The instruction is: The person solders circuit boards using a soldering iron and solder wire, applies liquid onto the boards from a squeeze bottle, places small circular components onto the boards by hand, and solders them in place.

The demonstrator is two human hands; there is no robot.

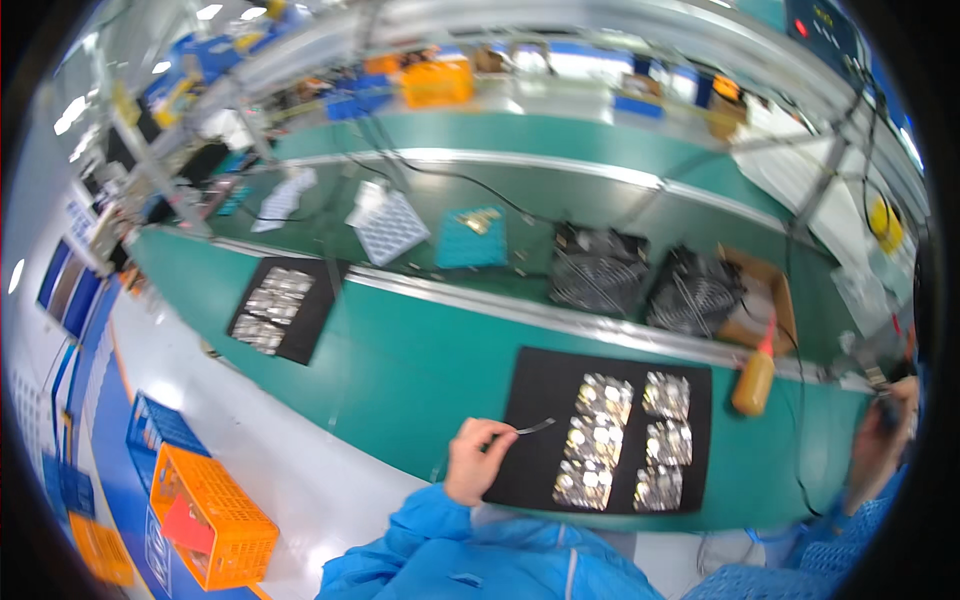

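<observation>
My left hand is closed in a pinch on a thin silvery wire, whose free end points right over a black mat. On that mat lie two columns of small shiny circuit boards, silver with yellowish spots; my left hand is at the mat's left edge, apart from them. At the far right my right hand is closed round a dark-handled tool. Blur and the picture's rim hide its kind. An amber squeeze bottle with a reddish nozzle stands between the mat and my right hand.
Another black mat with shiny boards lies on the green bench to the left. Beyond a metal rail are two black fans, a cardboard box, a teal pad and a white tray. Orange crates stand lower left.
</observation>
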